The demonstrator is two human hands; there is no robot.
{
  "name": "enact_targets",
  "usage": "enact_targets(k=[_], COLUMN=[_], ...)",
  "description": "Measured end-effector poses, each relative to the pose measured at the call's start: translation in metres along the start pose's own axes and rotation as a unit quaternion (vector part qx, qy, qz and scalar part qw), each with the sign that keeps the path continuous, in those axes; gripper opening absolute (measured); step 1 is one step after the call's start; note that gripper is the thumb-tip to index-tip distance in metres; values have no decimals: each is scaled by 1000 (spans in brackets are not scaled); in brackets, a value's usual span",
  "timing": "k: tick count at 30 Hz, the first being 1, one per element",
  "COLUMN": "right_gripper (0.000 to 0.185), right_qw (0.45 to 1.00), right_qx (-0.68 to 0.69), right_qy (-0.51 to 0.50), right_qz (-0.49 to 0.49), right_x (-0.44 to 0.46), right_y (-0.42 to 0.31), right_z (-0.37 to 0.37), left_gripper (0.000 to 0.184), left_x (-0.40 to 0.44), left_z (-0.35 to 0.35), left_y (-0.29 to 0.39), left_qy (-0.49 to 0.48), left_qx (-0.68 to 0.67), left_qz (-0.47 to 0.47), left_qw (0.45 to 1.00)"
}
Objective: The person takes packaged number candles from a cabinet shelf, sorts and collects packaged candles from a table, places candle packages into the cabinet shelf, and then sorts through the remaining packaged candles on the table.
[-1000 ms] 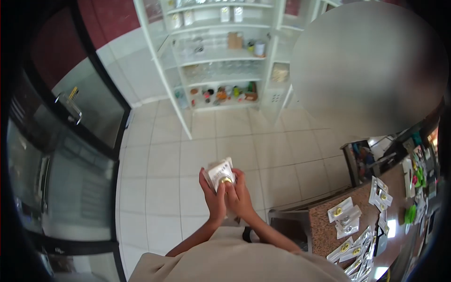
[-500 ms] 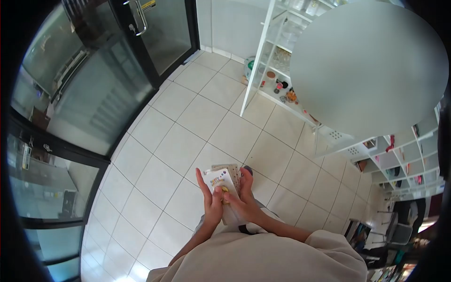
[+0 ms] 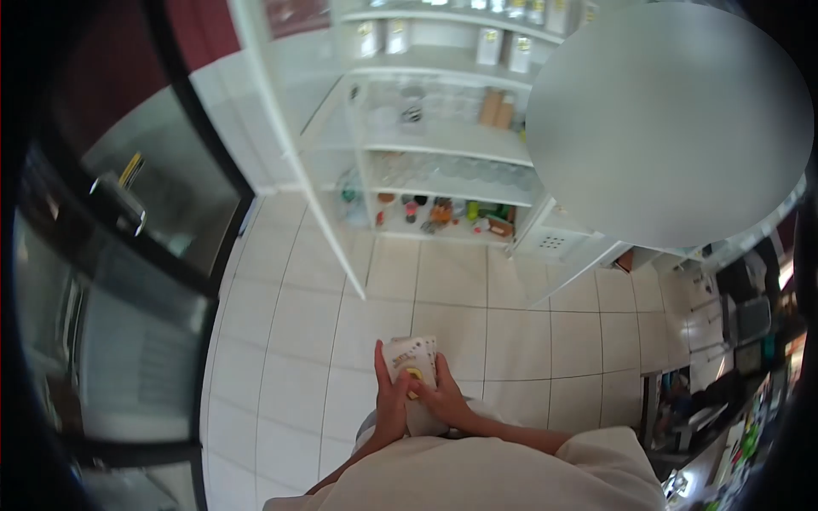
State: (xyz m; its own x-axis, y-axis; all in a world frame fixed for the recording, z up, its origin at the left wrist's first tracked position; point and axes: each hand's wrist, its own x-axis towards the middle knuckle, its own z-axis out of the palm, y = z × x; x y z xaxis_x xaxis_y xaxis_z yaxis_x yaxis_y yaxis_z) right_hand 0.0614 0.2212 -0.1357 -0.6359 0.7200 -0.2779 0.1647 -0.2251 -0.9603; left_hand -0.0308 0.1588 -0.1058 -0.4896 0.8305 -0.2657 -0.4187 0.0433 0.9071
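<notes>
A small stack of white printed packets (image 3: 409,356) with a yellow round item on the front one is held between both hands, low in the middle of the view. My left hand (image 3: 393,400) grips the stack's left side, thumb over the front. On the right side, my right hand (image 3: 445,399) holds it with the thumb near the yellow item. The packets are fanned slightly at the upper right. Their small print is too blurred to read.
An open white cabinet (image 3: 452,140) with boxes, glassware and small coloured items stands ahead, its glass door (image 3: 298,162) swung outward. Black-framed glass doors (image 3: 145,281) line the left. A chair (image 3: 741,319) and cluttered goods are at the right. A grey blur covers the upper right.
The view has swung left and back towards the cabinet, which now looks closer than at first. The counter with packets has left the view. Both hands still hold the stack, its packets now less spread.
</notes>
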Motion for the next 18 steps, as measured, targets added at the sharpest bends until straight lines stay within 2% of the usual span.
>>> enact_targets(k=[5, 9, 10, 14, 17, 18], right_gripper=[43, 39, 39, 33, 34, 35], right_qw=[973, 938, 935, 924, 928, 928], right_qx=[126, 152, 153, 117, 94, 78], right_qy=[185, 308, 316, 348, 331, 321], right_qz=[-48, -44, -45, -110, -147, -173], right_x=[16, 45, 56, 130, 209, 239], right_y=[-1, -2, -4, -23, -65, -83], right_z=[-46, -63, -68, -85, -104, -111], left_gripper=[61, 60, 60, 56, 52, 52], left_x=[59, 112, 125, 198, 272, 297], left_z=[35, 47, 53, 72, 88, 97], left_y=[-19, -41, -39, -18, 21, 41], left_qy=[-145, -325, -334, -323, -286, -272], left_qx=[36, 214, 214, 244, 276, 237], left_qz=[-73, 77, 76, 168, 202, 197], left_qw=[986, 918, 915, 899, 895, 911])
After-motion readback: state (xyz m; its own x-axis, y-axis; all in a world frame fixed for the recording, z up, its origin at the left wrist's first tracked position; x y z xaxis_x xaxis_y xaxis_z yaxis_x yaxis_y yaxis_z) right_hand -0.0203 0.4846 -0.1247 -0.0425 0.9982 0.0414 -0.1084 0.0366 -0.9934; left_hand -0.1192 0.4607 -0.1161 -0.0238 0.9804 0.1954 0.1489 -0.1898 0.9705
